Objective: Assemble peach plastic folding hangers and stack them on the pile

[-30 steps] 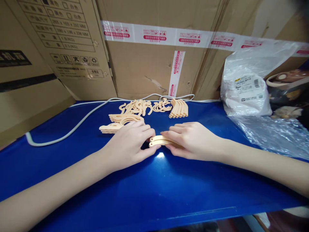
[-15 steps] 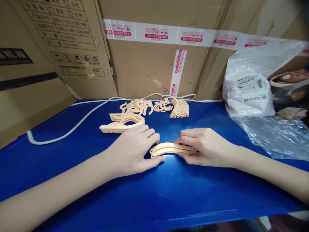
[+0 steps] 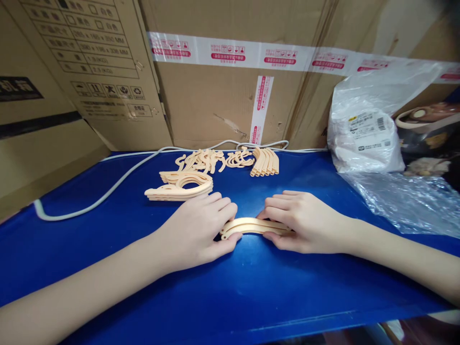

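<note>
Two curved cream plastic arms [image 3: 251, 226], like parts of a folding hanger, lie one against the other near the middle of the blue table. My left hand [image 3: 203, 227] is closed on their left end, thumb in front and fingers behind; small holes show at the tips there. Around their right end my right hand [image 3: 302, 223] is closed as well, hiding part of that end. Just beyond my left hand is a stack of cream plastic pieces [image 3: 179, 189] with a round opening. Farther back, a row of similar curved arms [image 3: 265, 162] lies side by side.
Loose hooked cream pieces [image 3: 201, 160] and a small group of curved hooks [image 3: 240, 158] lie at the back. A white cable [image 3: 122, 184] runs along the left and rear. Cardboard boxes [image 3: 215, 96] wall the back; a plastic-wrapped package [image 3: 366, 134] stands at the right.
My left thumb and fingers have closed onto the left end of the two curved arms. My right hand keeps its hold. The view has shifted slightly.
</note>
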Demonstrator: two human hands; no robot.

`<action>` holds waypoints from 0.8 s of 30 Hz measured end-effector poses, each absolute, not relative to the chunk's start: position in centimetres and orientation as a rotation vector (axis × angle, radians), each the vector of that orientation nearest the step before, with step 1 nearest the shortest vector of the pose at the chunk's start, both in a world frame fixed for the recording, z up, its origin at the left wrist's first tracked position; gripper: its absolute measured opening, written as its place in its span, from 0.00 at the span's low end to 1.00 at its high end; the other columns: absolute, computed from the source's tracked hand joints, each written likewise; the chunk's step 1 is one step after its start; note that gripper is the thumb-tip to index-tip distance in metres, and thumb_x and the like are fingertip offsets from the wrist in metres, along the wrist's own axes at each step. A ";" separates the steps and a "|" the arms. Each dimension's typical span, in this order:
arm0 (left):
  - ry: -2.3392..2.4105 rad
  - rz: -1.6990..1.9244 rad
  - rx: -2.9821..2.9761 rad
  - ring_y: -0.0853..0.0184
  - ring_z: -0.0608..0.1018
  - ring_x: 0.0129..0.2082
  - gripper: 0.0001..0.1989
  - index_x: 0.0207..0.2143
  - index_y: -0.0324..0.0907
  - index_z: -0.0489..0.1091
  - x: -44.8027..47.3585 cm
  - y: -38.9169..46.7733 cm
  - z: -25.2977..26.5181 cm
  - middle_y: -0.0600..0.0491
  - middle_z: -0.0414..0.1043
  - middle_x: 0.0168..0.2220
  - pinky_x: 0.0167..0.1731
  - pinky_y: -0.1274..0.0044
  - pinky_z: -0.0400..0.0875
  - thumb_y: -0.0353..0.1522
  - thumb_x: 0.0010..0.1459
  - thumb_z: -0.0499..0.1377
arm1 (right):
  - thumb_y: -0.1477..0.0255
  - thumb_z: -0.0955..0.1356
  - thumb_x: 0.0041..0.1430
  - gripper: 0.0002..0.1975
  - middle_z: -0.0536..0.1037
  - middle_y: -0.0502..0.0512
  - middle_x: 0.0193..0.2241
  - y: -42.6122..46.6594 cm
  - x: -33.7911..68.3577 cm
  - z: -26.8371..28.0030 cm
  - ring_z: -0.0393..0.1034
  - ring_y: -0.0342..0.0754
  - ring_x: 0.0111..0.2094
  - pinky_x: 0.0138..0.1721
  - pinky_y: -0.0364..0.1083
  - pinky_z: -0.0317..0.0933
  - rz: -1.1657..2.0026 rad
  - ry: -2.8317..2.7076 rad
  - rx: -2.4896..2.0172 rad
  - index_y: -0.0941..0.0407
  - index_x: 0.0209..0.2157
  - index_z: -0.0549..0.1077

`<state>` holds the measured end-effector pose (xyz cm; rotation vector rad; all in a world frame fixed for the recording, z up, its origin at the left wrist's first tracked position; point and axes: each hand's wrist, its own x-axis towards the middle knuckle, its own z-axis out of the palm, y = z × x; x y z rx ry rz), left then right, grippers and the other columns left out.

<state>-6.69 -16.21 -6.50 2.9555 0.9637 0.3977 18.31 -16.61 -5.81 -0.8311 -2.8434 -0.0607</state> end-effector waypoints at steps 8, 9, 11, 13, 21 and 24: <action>1.020 0.402 2.806 0.64 0.68 0.31 0.09 0.31 0.42 0.63 -6.8 -16.5 -6.7 0.54 0.66 0.30 0.30 0.72 0.58 0.37 0.62 0.53 | 0.57 0.63 0.66 0.18 0.78 0.54 0.33 -15.9 18.2 -5.1 0.70 0.47 0.33 0.37 0.46 0.56 -0.093 -2.829 -0.830 0.57 0.44 0.75; 1.028 0.396 2.800 0.64 0.69 0.31 0.09 0.31 0.42 0.63 -6.8 -16.5 -6.7 0.54 0.66 0.30 0.30 0.72 0.58 0.37 0.62 0.53 | 0.58 0.62 0.67 0.18 0.78 0.55 0.35 -15.5 18.1 -4.8 0.71 0.48 0.34 0.37 0.46 0.57 -0.135 -2.803 -0.842 0.57 0.44 0.75; 1.032 0.389 2.795 0.63 0.69 0.31 0.09 0.32 0.42 0.64 -6.8 -16.5 -6.6 0.53 0.67 0.31 0.30 0.72 0.58 0.37 0.63 0.52 | 0.60 0.62 0.68 0.17 0.79 0.56 0.37 -14.3 17.9 -4.2 0.73 0.49 0.36 0.39 0.47 0.58 -0.235 -2.754 -0.885 0.58 0.44 0.75; 1.026 0.386 2.793 0.63 0.69 0.32 0.10 0.32 0.41 0.64 -6.9 -16.5 -6.6 0.53 0.67 0.31 0.30 0.72 0.59 0.37 0.63 0.52 | 0.63 0.62 0.68 0.16 0.80 0.58 0.40 -12.5 17.5 -3.5 0.73 0.50 0.39 0.39 0.47 0.58 -0.340 -2.743 -0.939 0.58 0.44 0.76; 1.061 0.374 2.783 0.63 0.69 0.32 0.09 0.31 0.42 0.64 -7.1 -16.2 -6.7 0.53 0.67 0.31 0.30 0.73 0.58 0.37 0.62 0.53 | 0.68 0.63 0.66 0.14 0.78 0.59 0.37 -4.1 14.0 -3.5 0.71 0.52 0.40 0.39 0.48 0.53 -0.551 -2.756 -1.100 0.58 0.41 0.79; 1.067 0.397 2.782 0.64 0.69 0.31 0.08 0.31 0.42 0.64 -7.1 -16.0 -6.9 0.54 0.67 0.30 0.30 0.73 0.58 0.36 0.61 0.54 | 0.65 0.66 0.63 0.12 0.78 0.59 0.38 -2.2 12.6 -4.2 0.70 0.53 0.42 0.41 0.48 0.52 -0.473 -2.763 -1.173 0.56 0.39 0.80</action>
